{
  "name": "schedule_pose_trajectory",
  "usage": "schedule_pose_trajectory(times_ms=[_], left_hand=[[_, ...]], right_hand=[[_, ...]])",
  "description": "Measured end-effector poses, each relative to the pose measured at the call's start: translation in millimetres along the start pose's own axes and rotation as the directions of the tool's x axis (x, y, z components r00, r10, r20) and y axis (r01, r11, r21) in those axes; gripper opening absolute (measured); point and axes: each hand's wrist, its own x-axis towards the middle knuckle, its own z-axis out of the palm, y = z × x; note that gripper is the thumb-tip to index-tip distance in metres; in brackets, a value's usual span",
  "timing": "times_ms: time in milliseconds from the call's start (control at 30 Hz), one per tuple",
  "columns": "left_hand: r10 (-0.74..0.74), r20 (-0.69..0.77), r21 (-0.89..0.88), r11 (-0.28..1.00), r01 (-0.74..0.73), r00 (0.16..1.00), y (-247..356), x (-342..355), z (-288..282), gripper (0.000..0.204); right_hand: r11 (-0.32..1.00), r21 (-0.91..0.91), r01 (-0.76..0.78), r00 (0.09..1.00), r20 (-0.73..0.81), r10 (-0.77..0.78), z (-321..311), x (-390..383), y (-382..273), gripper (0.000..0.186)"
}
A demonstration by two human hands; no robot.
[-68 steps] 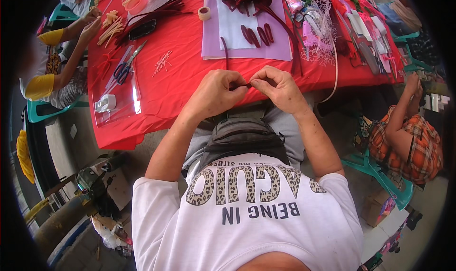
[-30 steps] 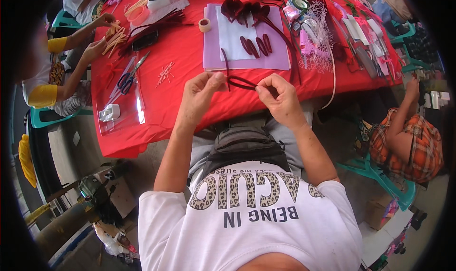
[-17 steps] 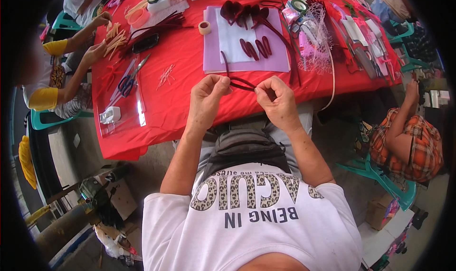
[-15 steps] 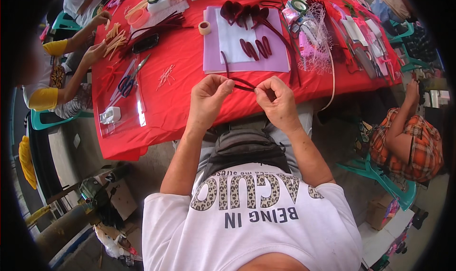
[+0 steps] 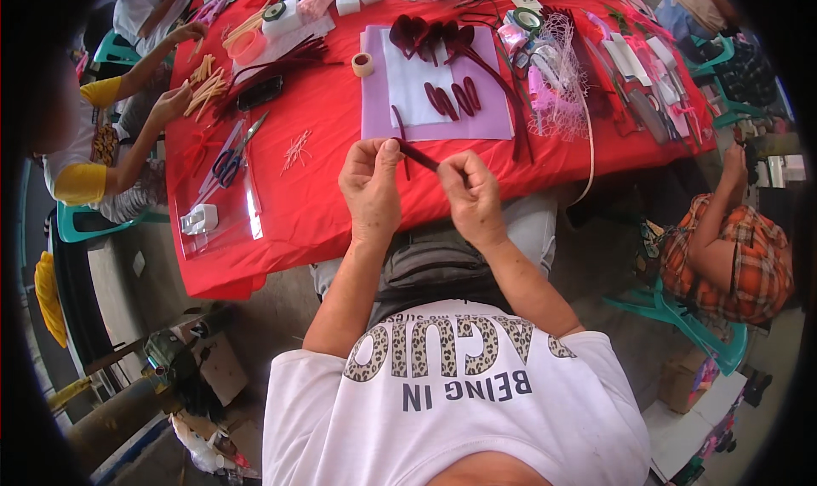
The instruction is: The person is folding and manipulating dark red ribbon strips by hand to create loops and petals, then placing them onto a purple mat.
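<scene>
A dark maroon pipe cleaner (image 5: 418, 155) stretches between my hands just off the table's near edge, slanting down to the right. My left hand (image 5: 371, 188) pinches its upper end between thumb and fingertips; a thin loose length of it sticks up and hangs beside that hand. The other end is pinched by my right hand (image 5: 472, 198). Just beyond lies a purple sheet (image 5: 374, 111) with a white sheet on it. On these rest several narrow maroon loops (image 5: 454, 100) and, farther back, rounded maroon petal shapes (image 5: 432, 37) with long stems.
A tape roll (image 5: 362, 65) sits at the purple sheet's left edge. Blue-handled scissors (image 5: 228, 166) lie on a clear folder at left, near a black phone (image 5: 259, 93). Pink netting (image 5: 557, 94) and tools crowd the right. A co-worker's hand (image 5: 174, 101) handles pale sticks at left.
Both hands have moved slightly left, and the right hand has dropped lower. The pipe cleaner between them now slants more steeply and looks straighter than before.
</scene>
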Motion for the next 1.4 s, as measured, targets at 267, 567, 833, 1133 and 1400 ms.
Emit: schedule_pose_trajectory(times_ms=[267,567,833,1133,1400], left_hand=[[-0.019,0.013,0.082,0.996,0.017,1.0,-15.2,17.0,-4.4,0.015],[-0.091,0.258,0.957,0.16,-0.241,0.962,-46.1,54.6,-26.4,0.031],[-0.025,0.228,0.973,-0.023,-0.228,0.973,-69.6,52.7,-29.2,0.022],[0.104,0.595,0.75,0.287,-0.596,0.797,-4.1,21.0,-21.7,0.01],[0.117,0.727,0.664,0.132,-0.736,0.677,6.4,10.7,-7.1,0.009]], right_hand=[[0.99,0.121,-0.07,0.997,-0.001,0.071,5.9,11.5,15.5,0.009],[0.883,-0.468,-0.035,0.966,-0.242,-0.09,-14.7,101.0,66.0,0.019],[0.638,-0.77,-0.029,0.966,-0.186,-0.18,-3.1,119.4,73.0,0.022],[0.968,0.107,-0.229,0.965,0.159,0.211,-15.5,78.2,2.8,0.018],[0.94,0.291,-0.18,0.982,0.113,0.153,-20.0,63.7,-13.6,0.014]])
